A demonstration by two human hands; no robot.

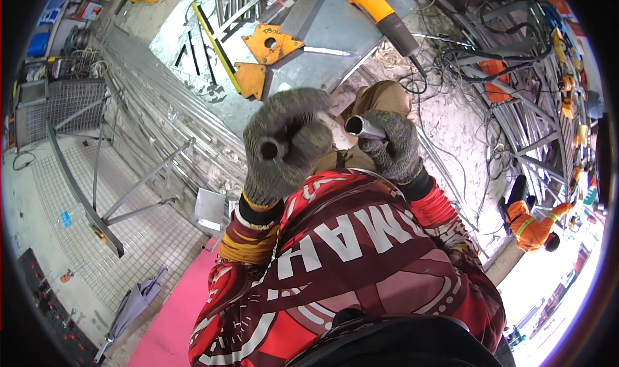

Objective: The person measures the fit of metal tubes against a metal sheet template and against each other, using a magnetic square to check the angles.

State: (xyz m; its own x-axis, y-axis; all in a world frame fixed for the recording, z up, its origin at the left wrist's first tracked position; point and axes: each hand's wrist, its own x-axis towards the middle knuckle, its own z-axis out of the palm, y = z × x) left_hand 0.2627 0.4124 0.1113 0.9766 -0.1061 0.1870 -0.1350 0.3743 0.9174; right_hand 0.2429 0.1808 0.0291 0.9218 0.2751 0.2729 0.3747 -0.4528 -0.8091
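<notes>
My right hand [394, 144], in a grey knit glove, is closed around a short metal tube [369, 128]. The tube's round, open end points up and to the left. In front of my body, my left hand [284, 151] wears a matching glove and is partly smeared by motion. Its fingers curl around a dark round tube end [269, 149]; the rest of that piece is hidden in the glove. A gap separates the two hands, which are held above my lap. Just beyond them, two orange welding magnets [271, 43] lie on a grey metal work surface [309, 77].
A yellow-and-grey angle grinder [380, 19] rests at the far side, its cord trailing right. A yellow straight bar [215, 50] lies beside loose metal strips. Long metal bars [167, 122] run along the left. Cables and steel frames [535, 135] crowd the right, near a person in orange [530, 225].
</notes>
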